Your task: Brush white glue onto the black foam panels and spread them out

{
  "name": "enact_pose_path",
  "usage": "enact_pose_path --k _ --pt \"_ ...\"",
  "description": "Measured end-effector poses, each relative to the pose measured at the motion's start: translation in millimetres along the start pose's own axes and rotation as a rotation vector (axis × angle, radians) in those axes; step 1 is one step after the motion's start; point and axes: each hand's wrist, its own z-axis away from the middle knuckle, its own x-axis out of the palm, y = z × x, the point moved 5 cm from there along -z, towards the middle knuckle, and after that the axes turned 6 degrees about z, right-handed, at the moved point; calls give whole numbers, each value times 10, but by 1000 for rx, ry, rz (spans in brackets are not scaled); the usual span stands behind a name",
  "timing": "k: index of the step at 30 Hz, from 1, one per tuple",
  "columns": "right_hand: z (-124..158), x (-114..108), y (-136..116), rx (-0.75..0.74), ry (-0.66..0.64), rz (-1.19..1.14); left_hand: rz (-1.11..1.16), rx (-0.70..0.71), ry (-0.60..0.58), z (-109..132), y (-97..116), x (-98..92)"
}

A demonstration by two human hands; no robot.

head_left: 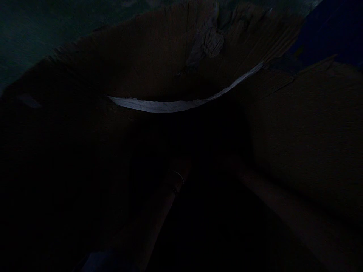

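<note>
Both my forearms reach down into a very dark, deep brown container that looks like a cardboard box [159,56]. My left forearm [160,215] comes up from the bottom of the view, with a thin bangle [179,176] at the wrist. My right forearm [279,202] slants in from the lower right, along the box's right side. Both hands are lost in the black shadow, so their fingers and anything they hold or touch cannot be made out. A pale curved strip [164,106] runs across the far inner wall beyond my hands.
The far brown wall has a rough edge and a torn, scuffed patch [212,43]. Outside the box, a greenish surface [25,34] shows at upper left. Something dark blue [334,34] stands at upper right. A bluish-white sleeve or cloth [98,260] shows at the bottom.
</note>
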Motion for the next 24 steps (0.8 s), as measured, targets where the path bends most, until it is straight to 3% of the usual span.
enact_pose_path --k 3,6,9,16,21,24 --pt "14 108 2 -106 -124 -31 -11 -10 -21 -5 -25 44" --pt "53 202 -62 -292 -328 -63 -20 -14 -24 8 -38 75" --pt "108 134 -157 -420 -451 -68 -30 -6 3 50 2 35" --pt "136 -443 -235 -464 -262 -12 -65 74 130 247 104 -248" --pt "9 -308 -220 -398 -183 76 -79 168 199 244 0 -150" --pt "2 -180 -270 -393 -231 132 -86 205 231 230 -24 -81"
